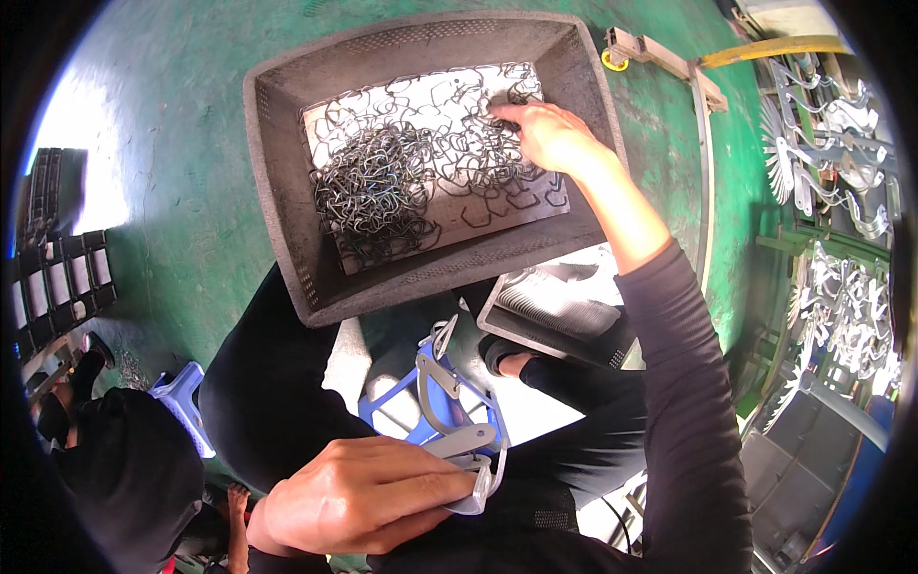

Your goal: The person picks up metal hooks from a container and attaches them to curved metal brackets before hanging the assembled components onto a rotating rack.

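Observation:
My right hand reaches into a dark grey plastic crate and its fingers close on bent wire clips, which lie in a tangled heap on a light board in the crate. My left hand is down by my lap, wrapped around a grey curved metal part with a flat end sticking out past my fingers. A blue plastic stool shows under that part, between my black-trousered legs.
The crate stands on a green floor. A grey tray lies beside my right knee. Racks of shiny metal hanger-like parts fill the right side. Another person in black crouches at lower left beside black trays.

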{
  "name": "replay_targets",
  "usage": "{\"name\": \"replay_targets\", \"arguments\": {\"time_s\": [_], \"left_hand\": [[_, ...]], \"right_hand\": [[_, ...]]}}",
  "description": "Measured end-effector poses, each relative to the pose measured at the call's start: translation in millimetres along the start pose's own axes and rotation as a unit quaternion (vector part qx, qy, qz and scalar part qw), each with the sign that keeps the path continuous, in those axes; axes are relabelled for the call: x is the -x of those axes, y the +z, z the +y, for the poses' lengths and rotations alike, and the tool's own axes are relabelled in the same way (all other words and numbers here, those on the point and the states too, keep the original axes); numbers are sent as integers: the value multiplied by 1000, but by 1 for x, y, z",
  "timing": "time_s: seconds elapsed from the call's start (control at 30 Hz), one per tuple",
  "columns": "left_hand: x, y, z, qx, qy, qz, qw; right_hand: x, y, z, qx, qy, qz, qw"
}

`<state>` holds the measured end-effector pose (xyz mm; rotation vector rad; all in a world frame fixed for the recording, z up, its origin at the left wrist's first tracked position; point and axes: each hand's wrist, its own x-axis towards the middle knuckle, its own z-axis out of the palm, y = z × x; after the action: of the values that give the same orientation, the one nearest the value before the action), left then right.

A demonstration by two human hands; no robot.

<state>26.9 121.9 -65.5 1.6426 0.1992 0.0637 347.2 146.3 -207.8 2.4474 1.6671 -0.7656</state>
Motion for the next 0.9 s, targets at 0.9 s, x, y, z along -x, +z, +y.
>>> {"name": "replay_targets", "arguments": {"time_s": [0.9], "left_hand": [[-1,-4,3,-3,-17,-24,1000]], "right_hand": [[-2,-4,-15,40,88,-75,992]]}}
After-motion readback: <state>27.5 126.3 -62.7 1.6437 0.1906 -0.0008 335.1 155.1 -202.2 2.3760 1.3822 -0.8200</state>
